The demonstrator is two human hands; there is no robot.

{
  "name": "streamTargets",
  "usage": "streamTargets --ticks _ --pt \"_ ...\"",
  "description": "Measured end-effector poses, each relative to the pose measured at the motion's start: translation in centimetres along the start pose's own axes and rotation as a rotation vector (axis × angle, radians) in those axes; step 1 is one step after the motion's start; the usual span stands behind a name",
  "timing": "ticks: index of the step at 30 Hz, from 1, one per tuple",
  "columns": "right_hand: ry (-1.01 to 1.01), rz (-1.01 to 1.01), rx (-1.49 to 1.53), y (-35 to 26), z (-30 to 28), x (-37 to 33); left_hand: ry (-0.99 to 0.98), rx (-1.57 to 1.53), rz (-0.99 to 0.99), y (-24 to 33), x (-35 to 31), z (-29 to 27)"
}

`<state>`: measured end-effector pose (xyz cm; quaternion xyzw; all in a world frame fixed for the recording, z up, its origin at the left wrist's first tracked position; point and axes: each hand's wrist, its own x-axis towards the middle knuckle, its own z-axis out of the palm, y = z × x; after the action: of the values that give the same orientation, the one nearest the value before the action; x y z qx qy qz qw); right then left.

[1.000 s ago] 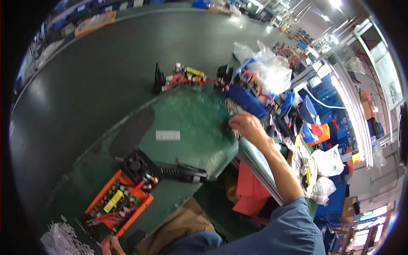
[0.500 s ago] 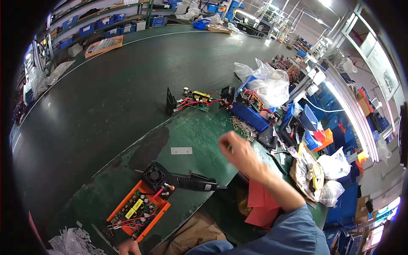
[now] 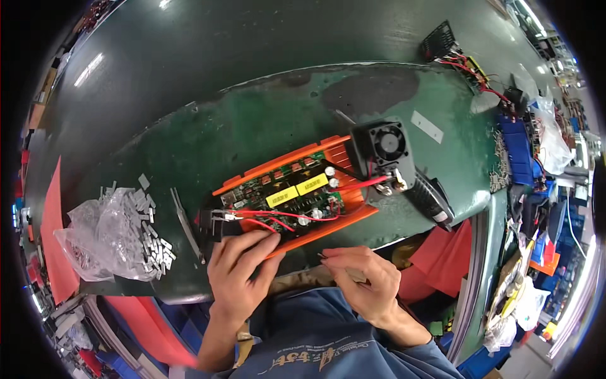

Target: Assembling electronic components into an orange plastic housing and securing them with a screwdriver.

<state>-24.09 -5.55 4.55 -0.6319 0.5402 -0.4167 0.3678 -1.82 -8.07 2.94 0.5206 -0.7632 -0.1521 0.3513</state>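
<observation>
An orange metal case point(image 3: 344, 218) lies on the green mat, holding a green circuit board point(image 3: 287, 196) with yellow blocks and red wires. A black fan point(image 3: 382, 144) sits at its right end. My left hand point(image 3: 243, 268) grips the case's near edge beside a black end piece point(image 3: 211, 221). To the right, my right hand point(image 3: 366, 281) hovers just off the table's near edge. Its fingers are pinched on a small thin metal part point(image 3: 324, 256) whose tip points toward the case.
At the left lie a clear plastic bag point(image 3: 101, 230), several loose grey metal pieces point(image 3: 154, 246) and a thin metal strip point(image 3: 187, 224). A black tool handle point(image 3: 432, 199) lies right of the fan. Blue bins point(image 3: 521, 158) and wired boards point(image 3: 464, 60) crowd the right side.
My right hand has come back from the far right side of the table to just in front of me. My left hand has come up onto the orange case. The view now looks straight down.
</observation>
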Motion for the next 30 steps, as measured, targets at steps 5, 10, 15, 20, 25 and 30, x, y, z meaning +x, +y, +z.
streamTargets --ticks 5,10,15,20,25,30 --pt "-0.011 -0.111 -0.009 1.1 1.8 1.0 -0.054 -0.066 -0.107 0.3 -1.0 -0.8" --pt "0.013 -0.102 -0.105 0.9 2.3 1.4 -0.072 -0.089 -0.089 -0.3 -1.0 -0.6" --pt "0.05 -0.112 -0.078 1.3 2.9 1.3 -0.116 -0.083 -0.121 -0.3 -0.9 -1.1" --pt "0.062 -0.12 -0.075 1.0 3.2 1.5 -0.099 -0.108 -0.111 -0.7 -1.0 -0.9" --pt "0.081 -0.143 -0.117 1.2 3.6 1.3 -0.094 -0.083 -0.089 -0.5 -0.9 -0.9" --pt "0.192 -0.045 -0.1 1.1 3.8 0.7 -0.038 -0.053 -0.074 -0.3 -0.9 -0.5"
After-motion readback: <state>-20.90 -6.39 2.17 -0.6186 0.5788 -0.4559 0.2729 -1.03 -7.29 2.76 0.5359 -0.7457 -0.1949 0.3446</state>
